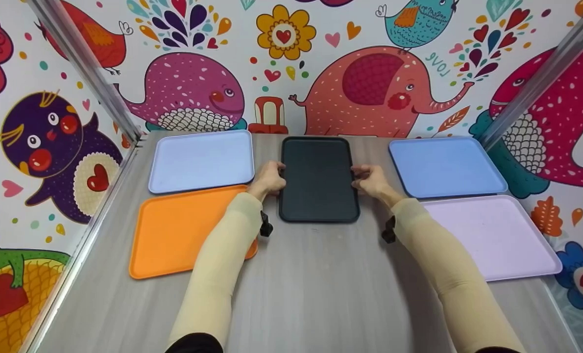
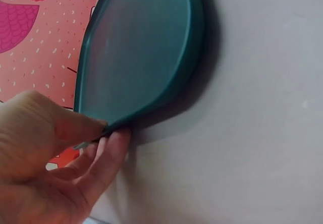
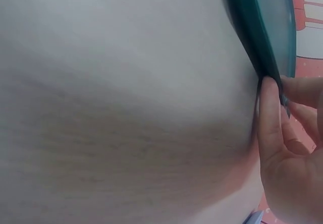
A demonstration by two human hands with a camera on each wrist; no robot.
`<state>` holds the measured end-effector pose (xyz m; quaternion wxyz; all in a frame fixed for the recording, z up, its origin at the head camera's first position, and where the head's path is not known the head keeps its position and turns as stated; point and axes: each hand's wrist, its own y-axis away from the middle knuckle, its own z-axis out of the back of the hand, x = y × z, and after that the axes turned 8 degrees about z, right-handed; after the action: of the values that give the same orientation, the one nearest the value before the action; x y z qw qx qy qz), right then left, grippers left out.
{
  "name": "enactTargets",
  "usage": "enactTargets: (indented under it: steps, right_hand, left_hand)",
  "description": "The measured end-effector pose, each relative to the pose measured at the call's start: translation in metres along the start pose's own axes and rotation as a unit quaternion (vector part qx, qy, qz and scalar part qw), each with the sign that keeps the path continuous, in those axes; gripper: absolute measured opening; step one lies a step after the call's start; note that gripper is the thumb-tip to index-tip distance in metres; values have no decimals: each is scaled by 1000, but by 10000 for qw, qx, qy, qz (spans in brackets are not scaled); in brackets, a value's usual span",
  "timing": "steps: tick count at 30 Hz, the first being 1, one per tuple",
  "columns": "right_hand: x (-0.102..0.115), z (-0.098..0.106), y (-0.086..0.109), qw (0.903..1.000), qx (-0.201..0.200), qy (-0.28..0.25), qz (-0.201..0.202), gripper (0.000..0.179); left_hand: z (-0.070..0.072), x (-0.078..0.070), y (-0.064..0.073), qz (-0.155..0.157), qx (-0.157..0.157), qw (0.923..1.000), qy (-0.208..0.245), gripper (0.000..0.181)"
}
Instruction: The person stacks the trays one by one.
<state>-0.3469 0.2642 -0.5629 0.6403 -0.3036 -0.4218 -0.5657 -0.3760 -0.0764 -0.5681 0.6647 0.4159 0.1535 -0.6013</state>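
Note:
Between my two hands is a dark rectangular tray (image 1: 318,179) with rounded corners, its long sides running away from me at the back middle of the table. My left hand (image 1: 270,177) pinches its left rim; in the left wrist view the thumb (image 2: 83,127) lies on top and the fingers (image 2: 108,156) underneath. On the opposite rim my right hand (image 1: 371,180) pinches the tray, and the right wrist view shows its fingers (image 3: 271,108) at the edge. The tray looks dark green in both wrist views.
At left, a pale blue tray (image 1: 203,161) lies behind an orange tray (image 1: 174,233), partly under my left forearm. At right, a blue tray (image 1: 448,166) lies behind a lilac tray (image 1: 502,240). Patterned walls with metal posts (image 1: 541,78) border the grey table (image 1: 321,289).

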Motion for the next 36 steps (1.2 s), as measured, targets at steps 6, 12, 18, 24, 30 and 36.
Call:
enactTargets:
  steps: [6,12,18,24,30,36]
  right_hand:
    - [3,-1,2,9999,-29,100,-74,54]
    - [10,-2,3,9993,-254,281,-20,45]
    - [24,-4,5,9978,-571,340,-14,39]
    - [41,-10,12,9988,-492,1,-50,42]
    - [53,-25,19,9965,-166,-816,89,48]
    - [68,-41,24,9895,190,-1429,52,48]
  left_hand:
    - [-3,8,-15,5,7,10000,-80,66]
    - [-3,24,-33,-180,-3,9998,75,62]
    - [21,16,-4,-362,49,9987,354,56]
    - [53,0,55,-500,-19,9985,217,47]
    - [82,25,74,-455,85,9986,270,46]
    - [111,51,89,-323,156,9986,396,47]
